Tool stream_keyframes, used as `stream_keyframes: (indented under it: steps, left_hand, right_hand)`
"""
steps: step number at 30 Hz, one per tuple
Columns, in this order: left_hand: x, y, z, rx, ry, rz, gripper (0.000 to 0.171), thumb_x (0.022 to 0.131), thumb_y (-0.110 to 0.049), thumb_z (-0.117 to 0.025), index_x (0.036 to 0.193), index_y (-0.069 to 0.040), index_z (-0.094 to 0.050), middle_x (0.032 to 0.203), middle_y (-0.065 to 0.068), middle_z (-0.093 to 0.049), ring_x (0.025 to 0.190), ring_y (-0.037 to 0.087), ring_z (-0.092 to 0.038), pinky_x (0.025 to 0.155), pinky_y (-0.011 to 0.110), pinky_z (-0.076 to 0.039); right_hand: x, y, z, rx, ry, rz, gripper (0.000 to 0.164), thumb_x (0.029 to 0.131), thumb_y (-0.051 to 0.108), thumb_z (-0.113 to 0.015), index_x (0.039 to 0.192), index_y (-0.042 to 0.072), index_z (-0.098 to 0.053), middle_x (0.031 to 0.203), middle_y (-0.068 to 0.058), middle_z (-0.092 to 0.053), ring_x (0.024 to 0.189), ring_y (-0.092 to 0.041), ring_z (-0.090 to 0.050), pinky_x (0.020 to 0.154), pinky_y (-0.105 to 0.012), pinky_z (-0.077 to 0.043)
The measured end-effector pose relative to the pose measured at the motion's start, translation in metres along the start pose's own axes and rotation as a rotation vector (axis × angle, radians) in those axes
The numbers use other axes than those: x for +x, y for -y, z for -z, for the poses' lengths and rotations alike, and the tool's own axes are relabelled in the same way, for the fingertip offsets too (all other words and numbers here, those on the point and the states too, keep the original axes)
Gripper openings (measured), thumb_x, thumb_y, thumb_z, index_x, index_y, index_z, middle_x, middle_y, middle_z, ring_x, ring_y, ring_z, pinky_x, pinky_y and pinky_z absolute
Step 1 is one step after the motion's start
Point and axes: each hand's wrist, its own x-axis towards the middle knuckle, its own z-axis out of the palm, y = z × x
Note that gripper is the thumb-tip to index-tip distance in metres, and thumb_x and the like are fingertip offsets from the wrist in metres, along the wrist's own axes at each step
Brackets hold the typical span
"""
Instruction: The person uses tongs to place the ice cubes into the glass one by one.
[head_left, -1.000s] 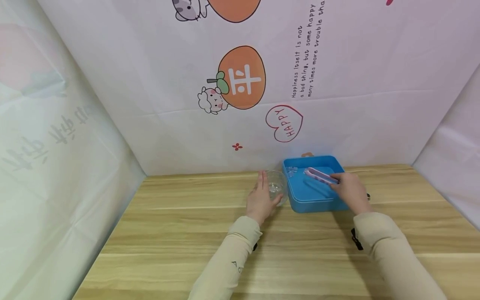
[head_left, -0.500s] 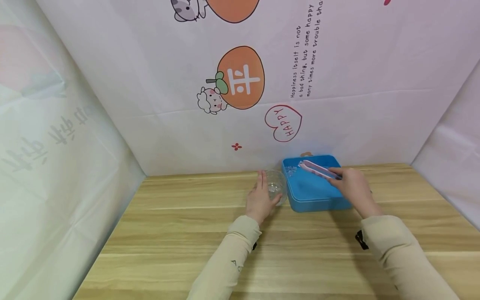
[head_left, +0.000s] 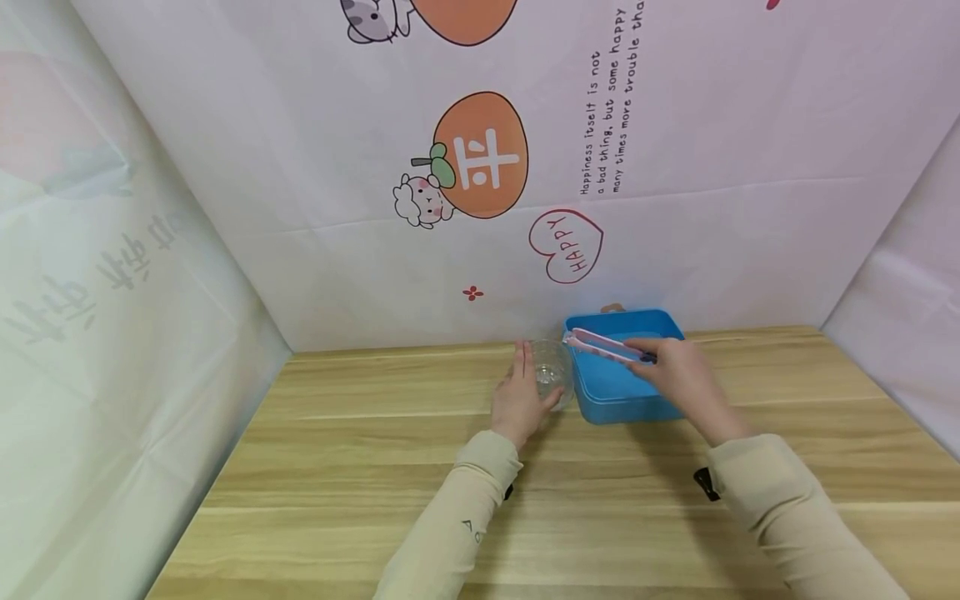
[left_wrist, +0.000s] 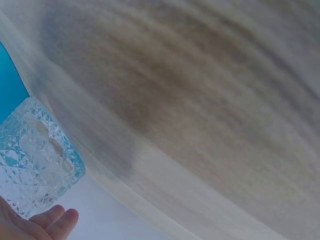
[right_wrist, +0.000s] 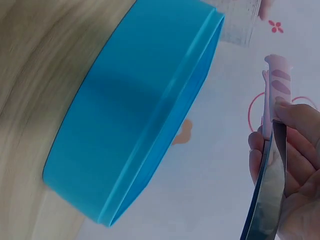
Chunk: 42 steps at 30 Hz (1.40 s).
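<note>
My left hand [head_left: 517, 406] holds a clear, cut-pattern glass [head_left: 552, 377] from its left side, thumb at the front and fingers toward the back. The left wrist view shows the diamond-textured glass [left_wrist: 40, 155] with fingertips beside it. My right hand [head_left: 686, 385] grips tongs [head_left: 606, 345] with pink ends and metal arms. A small clear piece [head_left: 567, 337] shows at the tongs' tips, over the glass's rim beside the box. The blue box [head_left: 626, 412] stands right of the glass. In the right wrist view, thumb and fingers pinch the tongs [right_wrist: 280, 90].
The wood-grain table [head_left: 360, 467] carries the glass and box, both near the back wall. A white printed cloth [head_left: 360, 250] forms the wall behind, with further white cloths at left and right.
The right hand first rises slightly with the tongs, then moves left. The tongs' tips go from over the box to the glass's rim, with a clear piece at them. The left hand stays put.
</note>
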Motion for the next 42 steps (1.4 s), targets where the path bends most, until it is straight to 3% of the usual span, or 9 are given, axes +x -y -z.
stream_keyframes:
  steps: [8,18,31,42]
  left_hand:
    - [0.001,0.0,0.0,-0.007,0.011,0.008,0.09,0.09,-0.057,-0.054,0.153,-0.004,-0.018,0.16,0.01,-0.022,0.123,0.023,-0.057,0.089,0.032,-0.053]
    - [0.002,-0.001,0.0,0.003,0.026,0.016,0.09,0.09,-0.058,-0.052,0.153,-0.005,-0.016,0.161,0.008,-0.019,0.126,0.022,-0.055,0.087,0.03,-0.053]
    - [0.002,0.0,0.0,0.001,0.02,0.016,0.089,0.09,-0.058,-0.052,0.153,-0.006,-0.016,0.161,0.008,-0.018,0.123,0.023,-0.057,0.087,0.031,-0.054]
    - [0.0,-0.001,0.002,0.001,0.017,0.012,0.088,0.091,-0.056,-0.053,0.153,-0.005,-0.017,0.161,0.008,-0.02,0.121,0.022,-0.058,0.084,0.03,-0.054]
  right_hand:
    - [-0.001,0.007,-0.01,0.041,0.07,0.006,0.035,0.087,0.009,-0.067,0.119,-0.003,-0.065,0.105,-0.028,-0.069,0.075,-0.025,-0.065,0.049,-0.022,-0.04]
    - [-0.001,0.01,-0.017,0.042,0.07,0.024,0.033,0.085,0.007,-0.068,0.116,-0.003,-0.067,0.1,-0.026,-0.071,0.066,-0.017,-0.061,0.045,-0.023,-0.033]
    - [0.0,0.011,-0.019,0.016,0.07,0.054,0.033,0.083,0.007,-0.071,0.114,-0.003,-0.068,0.096,-0.024,-0.072,0.075,-0.027,-0.068,0.052,-0.024,-0.044]
    - [0.002,0.012,-0.017,0.018,0.053,0.02,0.037,0.083,0.011,-0.072,0.117,-0.002,-0.067,0.103,-0.028,-0.07,0.075,-0.03,-0.067,0.045,-0.024,-0.035]
